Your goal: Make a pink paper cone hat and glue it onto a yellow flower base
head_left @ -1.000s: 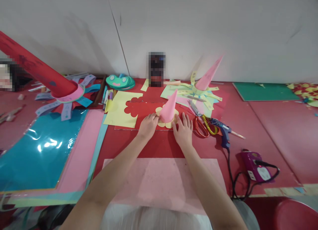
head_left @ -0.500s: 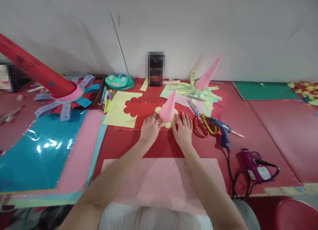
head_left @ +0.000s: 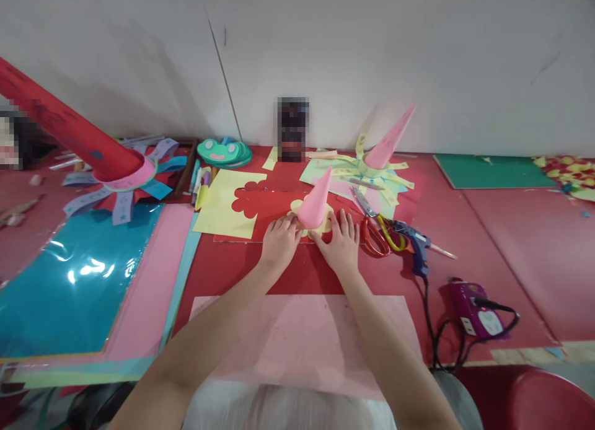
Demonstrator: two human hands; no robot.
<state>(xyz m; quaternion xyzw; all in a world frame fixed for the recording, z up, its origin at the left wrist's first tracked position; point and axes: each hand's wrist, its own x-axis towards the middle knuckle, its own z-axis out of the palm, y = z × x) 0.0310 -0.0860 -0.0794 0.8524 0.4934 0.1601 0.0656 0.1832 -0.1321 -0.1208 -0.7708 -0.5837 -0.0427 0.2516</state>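
Observation:
A pink paper cone (head_left: 315,204) stands upright, its tip leaning right, on a yellow paper flower (head_left: 328,227) with rounded petals. My left hand (head_left: 279,243) is at the flower's left edge, thumb and forefinger closed about a petal there. On the right side, my right hand (head_left: 341,244) rests with fingers spread and the thumb stretched toward the flower's front petals. Under the flower lies a red sheet (head_left: 283,202), beside a yellow sheet (head_left: 225,201) with a scalloped cutout.
Scissors (head_left: 374,232) and a blue glue gun (head_left: 418,247) lie at right, its cord near a purple power adapter (head_left: 474,300). A pink sheet (head_left: 302,337) lies in front. Another pink cone (head_left: 390,139) and a red cone hat (head_left: 93,139) stand behind and left.
My right thumb has moved left along the flower's front edge. The right hand has shifted slightly left; the left hand and cone stay nearly in place.

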